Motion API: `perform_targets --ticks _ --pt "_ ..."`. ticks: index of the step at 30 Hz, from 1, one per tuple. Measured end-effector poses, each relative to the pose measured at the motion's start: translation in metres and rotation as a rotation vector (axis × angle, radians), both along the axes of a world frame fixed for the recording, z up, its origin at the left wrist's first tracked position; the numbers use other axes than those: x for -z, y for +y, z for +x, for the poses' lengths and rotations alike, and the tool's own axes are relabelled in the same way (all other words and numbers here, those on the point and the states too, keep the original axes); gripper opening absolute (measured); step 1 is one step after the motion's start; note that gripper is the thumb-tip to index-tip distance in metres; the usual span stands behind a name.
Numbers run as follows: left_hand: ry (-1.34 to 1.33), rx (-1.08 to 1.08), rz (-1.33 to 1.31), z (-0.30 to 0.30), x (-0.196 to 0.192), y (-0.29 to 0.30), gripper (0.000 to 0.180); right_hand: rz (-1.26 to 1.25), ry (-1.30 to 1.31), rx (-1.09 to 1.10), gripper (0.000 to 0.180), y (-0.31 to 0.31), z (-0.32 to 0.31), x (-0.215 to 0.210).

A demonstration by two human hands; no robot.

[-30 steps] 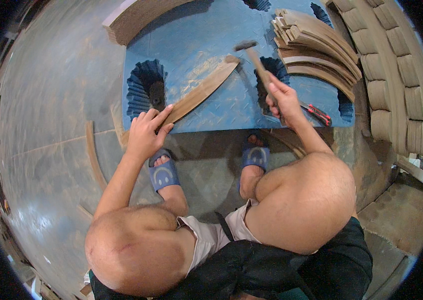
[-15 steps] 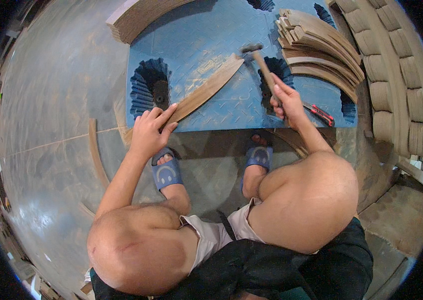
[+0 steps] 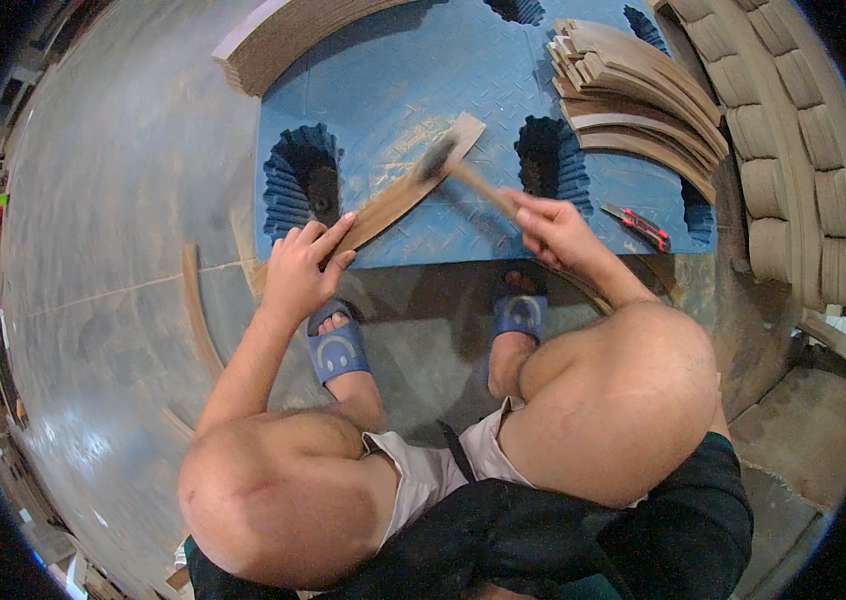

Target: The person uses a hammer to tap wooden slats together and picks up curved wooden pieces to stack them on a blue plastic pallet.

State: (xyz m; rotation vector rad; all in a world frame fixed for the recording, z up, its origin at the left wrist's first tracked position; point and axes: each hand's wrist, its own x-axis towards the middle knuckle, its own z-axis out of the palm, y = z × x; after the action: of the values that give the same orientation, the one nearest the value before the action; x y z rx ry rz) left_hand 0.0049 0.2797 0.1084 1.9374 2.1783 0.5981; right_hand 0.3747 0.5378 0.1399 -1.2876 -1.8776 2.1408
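wood strip (image 3: 405, 190): lies on the blue pallet (image 3: 393, 80), long axis running up-right from the left hand (image 3: 301, 270), which pins its near end
hammer (image 3: 463, 172): gripped tight in the right hand (image 3: 553, 225), head blurred right over the strip's far half

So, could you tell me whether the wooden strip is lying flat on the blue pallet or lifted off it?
Flat, as far as shows: the strip lies along the pallet, left hand pressing its near end, hammer head over it.

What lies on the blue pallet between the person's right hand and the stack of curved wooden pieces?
In the head view, a red utility knife lies on the blue pallet between the right hand and the stack of curved wooden pieces.
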Motion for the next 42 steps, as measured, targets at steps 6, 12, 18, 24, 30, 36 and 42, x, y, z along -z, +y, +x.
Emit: perform_targets --ticks 6,12,18,24,30,36,42 --pt "0.01 -0.015 -0.016 0.0 -0.002 -0.001 0.062 0.717 0.114 -0.27 0.049 -0.035 -0.009 -0.009" --pt "0.0 -0.008 -0.019 0.001 0.0 0.001 0.062 1.258 0.044 -0.492 0.058 -0.044 -0.019 -0.022" --pt "-0.017 -0.006 0.018 -0.001 -0.003 0.001 0.062 1.413 -0.142 -0.408 0.059 -0.032 -0.006 -0.011" --pt "-0.009 -0.007 0.017 0.002 0.0 0.002 0.061 0.952 -0.151 0.28 0.052 0.028 0.027 0.014" --pt "-0.015 -0.014 -0.006 0.0 -0.001 0.001 0.061 0.178 0.081 0.401 0.051 0.02 0.007 -0.003" --pt "-0.013 -0.015 -0.014 0.001 -0.001 0.001 0.061 0.027 0.044 0.257 0.051 0.029 -0.008 0.007" --pt "0.0 -0.022 -0.014 -0.001 0.0 -0.001 0.061 0.049 0.018 -0.061 0.048 0.029 0.0 -0.013"
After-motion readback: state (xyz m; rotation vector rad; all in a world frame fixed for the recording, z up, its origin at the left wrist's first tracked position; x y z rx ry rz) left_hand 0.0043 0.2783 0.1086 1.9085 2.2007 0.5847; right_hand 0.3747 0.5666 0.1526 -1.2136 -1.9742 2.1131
